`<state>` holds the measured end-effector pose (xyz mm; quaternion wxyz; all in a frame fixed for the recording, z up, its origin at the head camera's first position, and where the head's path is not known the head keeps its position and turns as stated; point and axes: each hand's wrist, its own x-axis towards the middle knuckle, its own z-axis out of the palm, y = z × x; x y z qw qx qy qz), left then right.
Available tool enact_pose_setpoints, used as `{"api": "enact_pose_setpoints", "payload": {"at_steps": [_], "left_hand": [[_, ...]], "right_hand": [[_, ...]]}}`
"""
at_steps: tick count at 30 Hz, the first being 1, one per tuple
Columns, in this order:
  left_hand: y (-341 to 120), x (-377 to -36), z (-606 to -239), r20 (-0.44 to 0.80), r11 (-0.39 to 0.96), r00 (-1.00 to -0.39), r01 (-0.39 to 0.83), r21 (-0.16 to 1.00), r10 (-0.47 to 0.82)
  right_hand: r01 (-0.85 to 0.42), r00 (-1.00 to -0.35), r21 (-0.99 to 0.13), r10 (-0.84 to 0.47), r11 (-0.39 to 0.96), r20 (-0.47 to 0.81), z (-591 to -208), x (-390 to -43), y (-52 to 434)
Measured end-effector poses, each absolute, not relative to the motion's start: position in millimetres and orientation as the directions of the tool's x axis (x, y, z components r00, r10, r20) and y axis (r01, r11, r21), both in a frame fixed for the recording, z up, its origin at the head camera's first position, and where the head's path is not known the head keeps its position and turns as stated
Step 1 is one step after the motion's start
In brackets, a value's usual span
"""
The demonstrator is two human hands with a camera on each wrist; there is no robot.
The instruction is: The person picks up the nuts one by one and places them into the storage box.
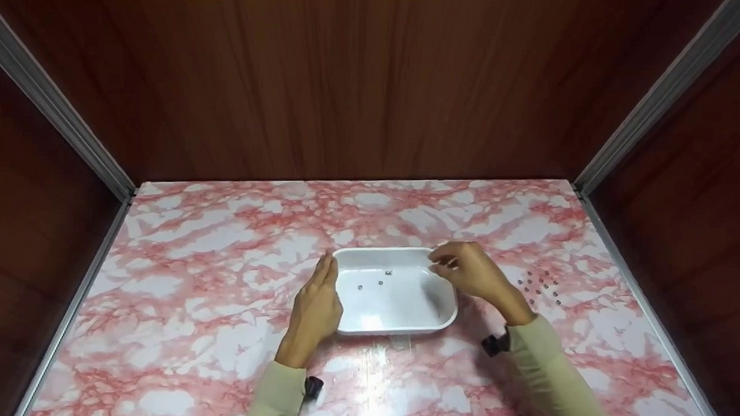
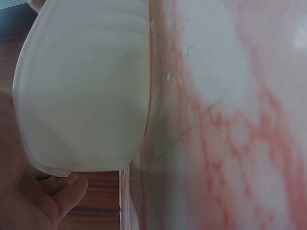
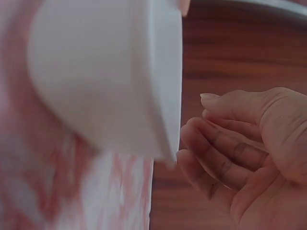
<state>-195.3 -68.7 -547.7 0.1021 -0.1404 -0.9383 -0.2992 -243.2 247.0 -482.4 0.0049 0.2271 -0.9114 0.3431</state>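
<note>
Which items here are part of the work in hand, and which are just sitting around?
In hand:
- white tray, on the marble-pattern table
- small metal beads in the tray
- loose beads on the table, to the right of the tray
- left hand, against the tray's left wall
- right hand, over its right rim

Lying about:
- wooden back wall
- metal corner rails

the head camera looked forward and down from above the marble table point(image 1: 225, 287). each wrist camera sat very close, low beside the white tray point(image 1: 399, 327), facing its outer wall point(image 2: 81, 96) point(image 3: 105, 81). all three views shared that tray.
</note>
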Motion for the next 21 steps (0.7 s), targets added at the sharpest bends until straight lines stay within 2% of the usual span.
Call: {"api": "enact_pose_setpoints", "payload": {"at_steps": [9, 21], "left_hand": [[-69, -196, -546, 0.270, 0.789, -0.942, 0.318, 0.526, 0.200], [-69, -196, -548, 0.284, 0.784, -0.936, 0.333, 0.524, 0.208]], "right_hand": [[-0.300, -0.953, -0.658, -0.253, 0.691, 0.168, -496, -221, 304], [-0.161, -0.986, -0.606, -0.102, 0.779, 0.130, -511, -188, 385]]}}
